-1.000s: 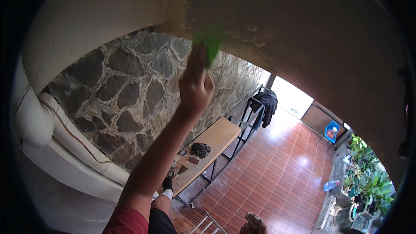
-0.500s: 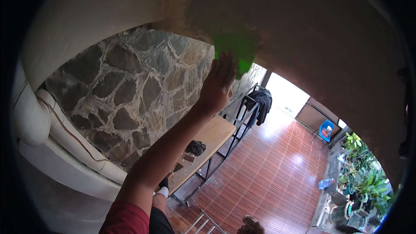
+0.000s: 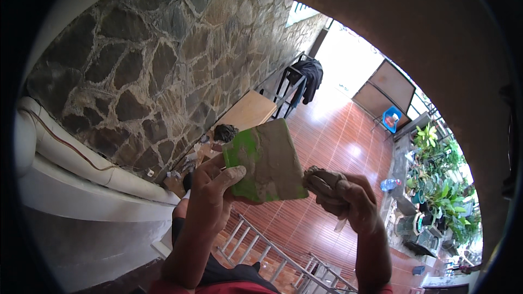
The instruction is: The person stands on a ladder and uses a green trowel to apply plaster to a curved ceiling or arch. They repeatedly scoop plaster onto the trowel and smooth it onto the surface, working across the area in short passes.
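We grip the green float (image 3: pixel 267 160) in our left hand (image 3: pixel 215 193); our right hand (image 3: pixel 340 193) is closed on wet mortar. Loosened grip drops either past the ladder (image 3: pixel 272 250) below.

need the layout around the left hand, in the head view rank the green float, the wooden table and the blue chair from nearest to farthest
1. green float: gripped in the left hand.
2. wooden table: below, by the stone wall.
3. blue chair: far right, across the tiled floor.
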Motion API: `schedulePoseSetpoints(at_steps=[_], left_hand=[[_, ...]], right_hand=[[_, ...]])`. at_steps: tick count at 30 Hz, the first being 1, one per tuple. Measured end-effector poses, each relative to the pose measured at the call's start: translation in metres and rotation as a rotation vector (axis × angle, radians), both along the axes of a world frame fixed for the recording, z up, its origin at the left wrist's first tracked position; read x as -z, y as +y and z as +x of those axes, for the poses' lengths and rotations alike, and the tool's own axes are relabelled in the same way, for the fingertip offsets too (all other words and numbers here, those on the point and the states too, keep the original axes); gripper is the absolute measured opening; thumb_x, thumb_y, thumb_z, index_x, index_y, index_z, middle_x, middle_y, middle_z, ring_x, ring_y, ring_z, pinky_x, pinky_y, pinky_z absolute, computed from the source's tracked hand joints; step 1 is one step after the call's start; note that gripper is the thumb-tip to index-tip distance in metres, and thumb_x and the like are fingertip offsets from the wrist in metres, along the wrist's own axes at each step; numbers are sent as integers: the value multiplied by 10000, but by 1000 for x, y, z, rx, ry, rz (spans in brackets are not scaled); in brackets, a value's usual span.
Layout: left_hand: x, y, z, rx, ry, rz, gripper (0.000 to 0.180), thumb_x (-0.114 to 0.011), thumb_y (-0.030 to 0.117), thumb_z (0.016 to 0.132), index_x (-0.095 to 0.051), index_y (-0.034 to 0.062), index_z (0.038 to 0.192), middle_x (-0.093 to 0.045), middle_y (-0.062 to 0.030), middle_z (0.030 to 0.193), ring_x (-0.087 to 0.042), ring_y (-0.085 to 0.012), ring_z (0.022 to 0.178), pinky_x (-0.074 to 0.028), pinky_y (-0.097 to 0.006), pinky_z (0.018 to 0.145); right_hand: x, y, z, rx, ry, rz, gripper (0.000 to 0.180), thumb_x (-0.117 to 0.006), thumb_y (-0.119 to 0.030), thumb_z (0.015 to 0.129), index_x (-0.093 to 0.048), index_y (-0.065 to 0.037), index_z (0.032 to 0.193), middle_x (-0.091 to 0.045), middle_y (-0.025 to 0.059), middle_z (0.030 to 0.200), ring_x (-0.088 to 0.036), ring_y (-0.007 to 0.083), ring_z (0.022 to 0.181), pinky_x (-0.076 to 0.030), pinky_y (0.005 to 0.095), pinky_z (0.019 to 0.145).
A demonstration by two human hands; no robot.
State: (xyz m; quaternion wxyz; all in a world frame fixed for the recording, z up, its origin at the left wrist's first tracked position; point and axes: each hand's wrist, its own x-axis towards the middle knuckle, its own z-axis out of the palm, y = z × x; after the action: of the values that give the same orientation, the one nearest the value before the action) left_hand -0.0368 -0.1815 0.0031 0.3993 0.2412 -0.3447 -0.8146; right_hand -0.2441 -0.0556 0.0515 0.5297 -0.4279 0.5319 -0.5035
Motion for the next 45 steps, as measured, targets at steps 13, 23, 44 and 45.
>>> schedulePoseSetpoints(at_steps=[13, 23, 44, 45], left_hand=[[-4, 3, 31, 42, 156, 105, 365, -531, 30, 826, -504, -130, 1152, -633, -177, 983, -683, -224, 797, -623, -343, 607], [-5, 7, 43, 107, 125, 47, 374, -542, 27, 821, -504, -125, 1161, -632, -172, 1007, -673, -188, 837, -600, -288, 682], [3, -4, 56, 127, 191, 101, 423, -533, 69, 843, -446, -144, 1198, -618, -206, 1010, -690, -240, 761, -623, -336, 544], [3, -5, 57, 143, 196, 107, 423, -533, 70, 843, -446, -145, 1197, -618, -208, 1007, -690, -242, 760, -623, -337, 545]], right_hand=[[-33, -34, 11, -307, 670, 43, 256, -611, -254, 897, -670, -5, 907, -586, 46, 581, -545, 72, 533, -434, 279, 495], [-55, -41, 22, -323, 1110, -254, 299, -659, -230, 820, -552, -38, 618, -511, 91, 485, -539, 249, 411, -421, 362, 437], [-52, -57, 31, -548, 1081, -592, 279, -674, -111, 797, -589, -123, 1063, -670, 67, 753, -664, 205, 602, -530, 324, 538], [-50, -58, 30, -543, 1074, -604, 274, -675, -108, 797, -590, -123, 1057, -666, 62, 753, -660, 200, 600, -529, 325, 539]])
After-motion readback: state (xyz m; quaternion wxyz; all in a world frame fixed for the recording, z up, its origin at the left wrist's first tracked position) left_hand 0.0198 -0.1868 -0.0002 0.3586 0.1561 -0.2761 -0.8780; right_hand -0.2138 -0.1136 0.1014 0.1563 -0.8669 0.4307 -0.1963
